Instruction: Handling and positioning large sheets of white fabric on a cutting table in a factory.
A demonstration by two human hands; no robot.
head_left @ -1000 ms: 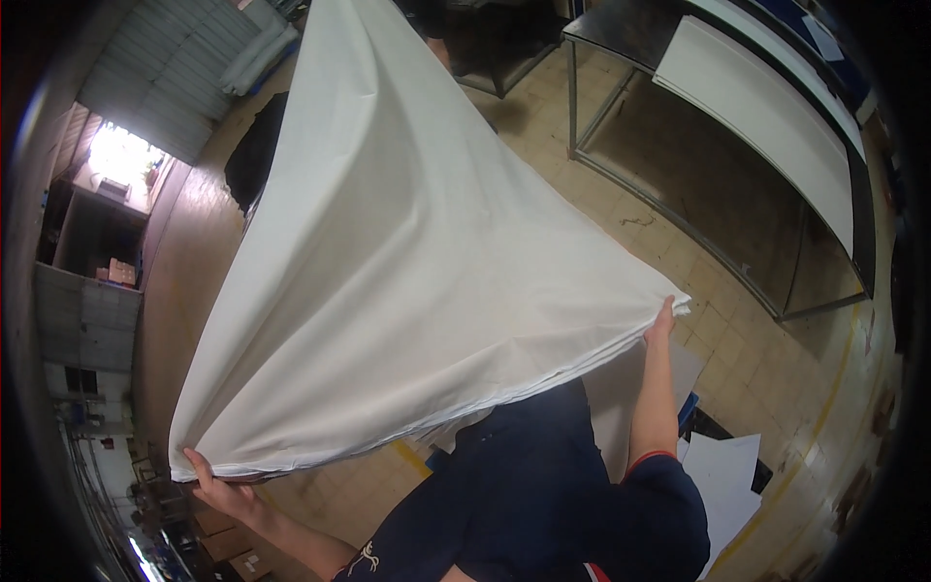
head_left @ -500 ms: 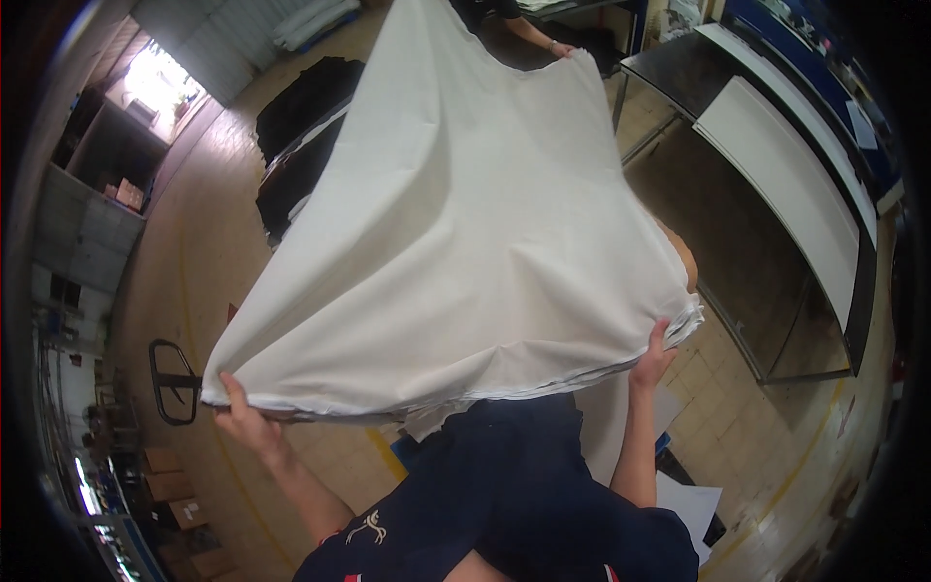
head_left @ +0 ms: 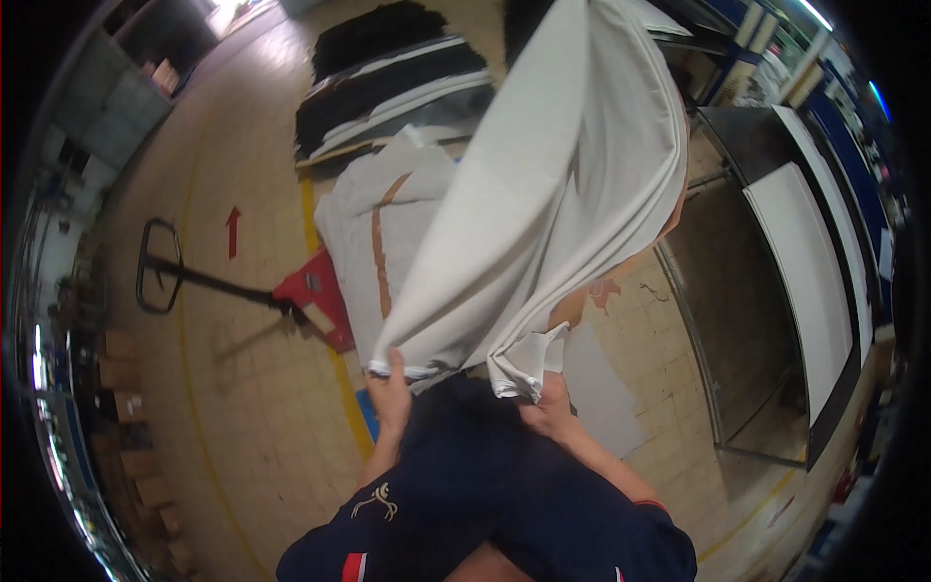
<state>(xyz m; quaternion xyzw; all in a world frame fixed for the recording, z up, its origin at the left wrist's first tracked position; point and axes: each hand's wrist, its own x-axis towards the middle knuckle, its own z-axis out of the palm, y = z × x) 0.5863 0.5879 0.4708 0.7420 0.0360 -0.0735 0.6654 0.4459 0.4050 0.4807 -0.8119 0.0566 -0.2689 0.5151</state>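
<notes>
A large off-white sheet, fabric or thin leather, hangs in long folds from the top of the view down to my waist. At its near left corner my left hand is closed on the edge, thumb on top. My right hand is closed round the bunched right corner, where several layers fold over; its fingers are partly hidden under the material. Both hands are close to my body. The sheet's far end runs out of view at the top, so whatever holds it there is not seen.
Left of the sheet, a light stack with a brown strip lies by a red pallet jack. Behind it is a pile of dark and white sheets. A metal-framed table stands right. A grey sheet lies on the tiled floor.
My hands have come closer together and the spread sheet has gathered into folds. The view has shifted, uncovering the pallet jack and light stack. The other person's hand has left view.
</notes>
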